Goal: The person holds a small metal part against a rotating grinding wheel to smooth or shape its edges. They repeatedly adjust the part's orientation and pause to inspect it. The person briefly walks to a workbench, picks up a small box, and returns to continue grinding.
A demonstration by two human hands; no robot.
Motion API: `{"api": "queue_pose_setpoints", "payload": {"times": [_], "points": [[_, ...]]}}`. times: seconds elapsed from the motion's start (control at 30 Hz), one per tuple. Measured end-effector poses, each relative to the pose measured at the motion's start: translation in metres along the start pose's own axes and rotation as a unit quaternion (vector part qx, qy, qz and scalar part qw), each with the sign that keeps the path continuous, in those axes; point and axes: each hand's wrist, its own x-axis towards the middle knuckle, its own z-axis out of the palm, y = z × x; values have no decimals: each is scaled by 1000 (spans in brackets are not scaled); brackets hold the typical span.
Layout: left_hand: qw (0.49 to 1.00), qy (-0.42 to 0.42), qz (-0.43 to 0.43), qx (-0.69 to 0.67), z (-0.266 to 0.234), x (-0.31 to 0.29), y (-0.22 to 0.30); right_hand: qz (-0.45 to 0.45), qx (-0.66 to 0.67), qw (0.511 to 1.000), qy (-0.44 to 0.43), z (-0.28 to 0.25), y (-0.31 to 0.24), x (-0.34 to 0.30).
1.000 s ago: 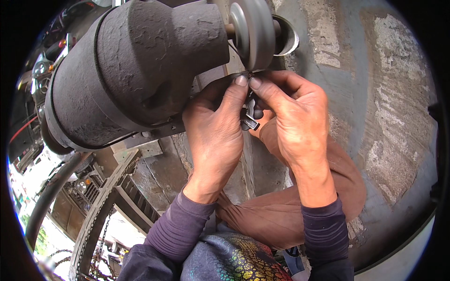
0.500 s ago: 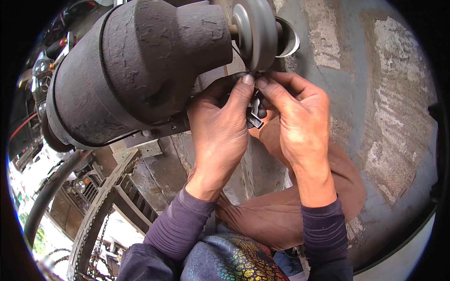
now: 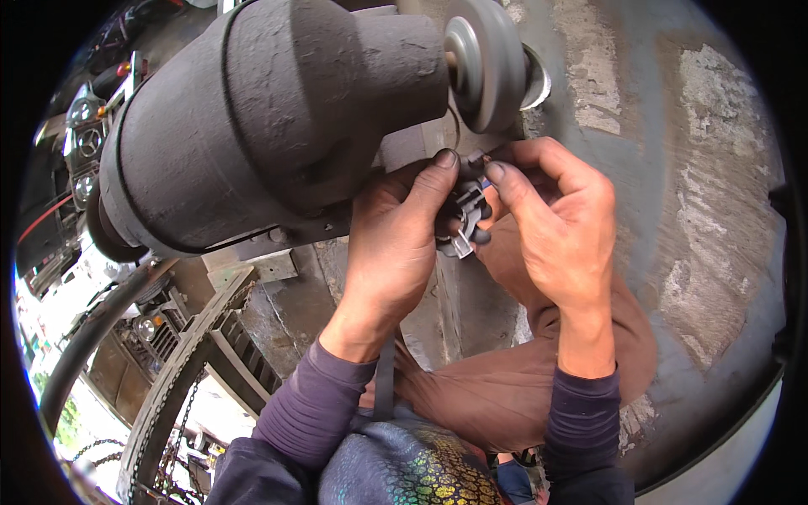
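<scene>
My left hand is closed around a small grey metal part with clips and slots, which sticks out past its fingers. Between the thumb and forefinger of my right hand is a small dark block, pinched just above that part. Its exact kind is too small to make out. Both hands are close below a grinding wheel, on the shaft of a large dark bench grinder. The fingers behind the metal part are mostly hidden.
Worn, patched floor lies to the right. My bent leg in brown trousers is under my hands. At the lower left stands a metal frame with a chain, with vehicle parts and headlamps beyond the grinder.
Both hands have come down a little, away from the wheel, and moved slightly apart. More of the metal part and the small block now shows. The view has shifted slightly.
</scene>
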Motion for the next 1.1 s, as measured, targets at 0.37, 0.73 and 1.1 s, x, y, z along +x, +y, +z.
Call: {"api": "queue_pose_setpoints", "payload": {"times": [0.37,0.73,1.1], "points": [[968,59,91,226,-11,-26,-1,-76,-112,991,-18,0,-3,-28],[968,69,186,157,-20,-34,-8,0,12,996,-83,12,-16,-53],[972,15,212,103,-28,-41,-8,78,11,995,-59,15,-25,-52]]}}
